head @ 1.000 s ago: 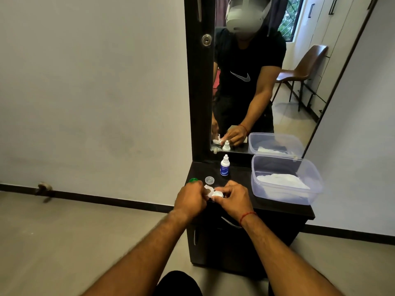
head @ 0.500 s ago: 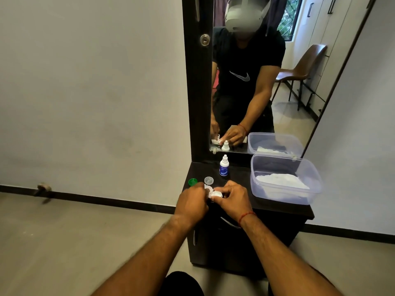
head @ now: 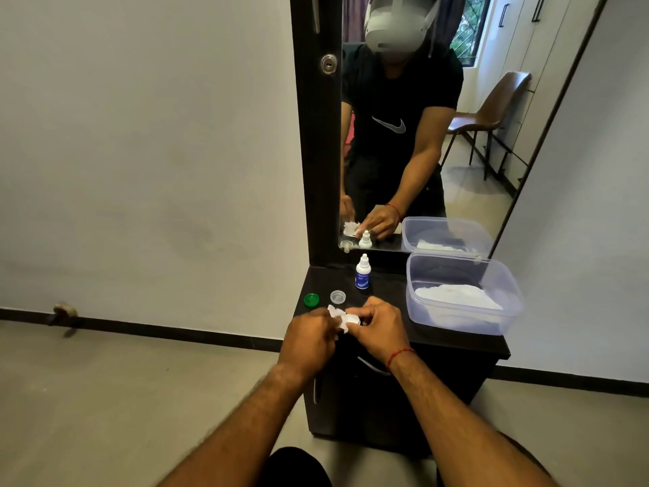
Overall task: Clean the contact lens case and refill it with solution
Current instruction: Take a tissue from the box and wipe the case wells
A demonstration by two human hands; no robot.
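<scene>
While right hand (head: 375,328) pinches the lens case (head: 353,318) steady, left hand (head: 309,337) grips tissue (head: 335,316) against it. Green cap (head: 311,299), clear cap (head: 338,296) lie aside, likely baring wells

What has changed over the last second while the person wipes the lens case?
Very little. The left hand has eased slightly back, uncovering the green cap it half hid, and more of the tissue it pinches shows. The right hand still grips the lens case. The clear cap, solution bottle and plastic tub stayed put.
</scene>
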